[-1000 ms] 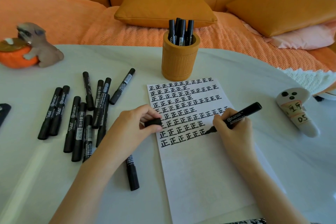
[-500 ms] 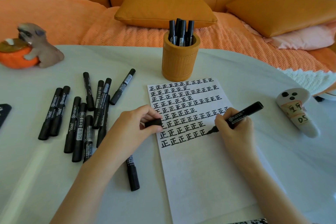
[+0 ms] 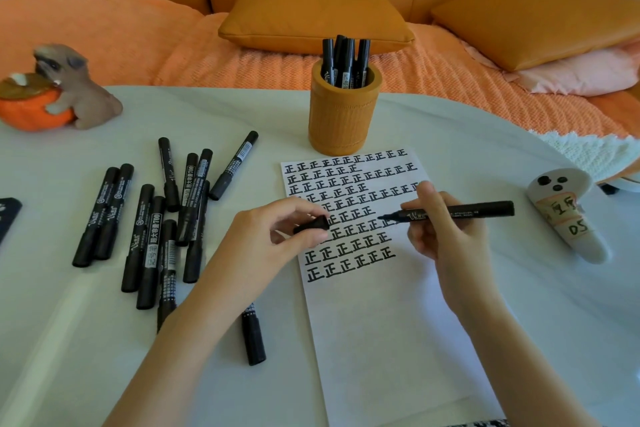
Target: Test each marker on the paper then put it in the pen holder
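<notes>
neatly 正 rows on paper (image 3: 381,340), marker (image 3: 467,211) gripped, cap (image 3: 311,225) pinched

table (image 3: 225,111) | paper (image 3: 381,340) | pen holder (image 3: 343,118) | loose markers (image 3: 149,246) | dog figurine (image 3: 81,94) | ghost toy (image 3: 568,218)

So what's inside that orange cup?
Several black markers stand inside the pen holder, tops poking above its rim. Its wall hides their lower halves and the bottom, so anything else there can't be seen.
</notes>
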Available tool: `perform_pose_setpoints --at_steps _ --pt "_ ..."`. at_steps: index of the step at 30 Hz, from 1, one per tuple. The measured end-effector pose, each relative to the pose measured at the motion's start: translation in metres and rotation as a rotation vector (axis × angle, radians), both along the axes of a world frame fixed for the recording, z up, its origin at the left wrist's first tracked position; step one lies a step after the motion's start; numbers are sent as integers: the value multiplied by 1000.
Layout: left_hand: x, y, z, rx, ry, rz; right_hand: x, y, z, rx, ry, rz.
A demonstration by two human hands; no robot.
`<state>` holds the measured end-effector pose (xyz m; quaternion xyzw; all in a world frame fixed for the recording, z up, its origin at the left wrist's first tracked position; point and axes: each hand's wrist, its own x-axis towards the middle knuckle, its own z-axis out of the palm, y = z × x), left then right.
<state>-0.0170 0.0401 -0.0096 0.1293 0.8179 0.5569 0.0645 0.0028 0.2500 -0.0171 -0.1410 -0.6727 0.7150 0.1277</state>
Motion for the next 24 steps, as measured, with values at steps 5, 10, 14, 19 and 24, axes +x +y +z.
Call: perform_pose_setpoints --at_steps 5,10,14,19,24 --pt "3 8 -1 36 -23 23 -2 -10 4 -88 -11 34" --pt "5 11 0 48 -44 26 -3 -24 5 -107 15 35" --pt "6 13 0 44 -47 31 -3 -31 4 -96 29 32" --pt "8 17 0 49 -46 23 -2 -38 3 -49 28 67" --pt "12 21 -1 105 -28 49 -2 -44 2 -65 31 76"
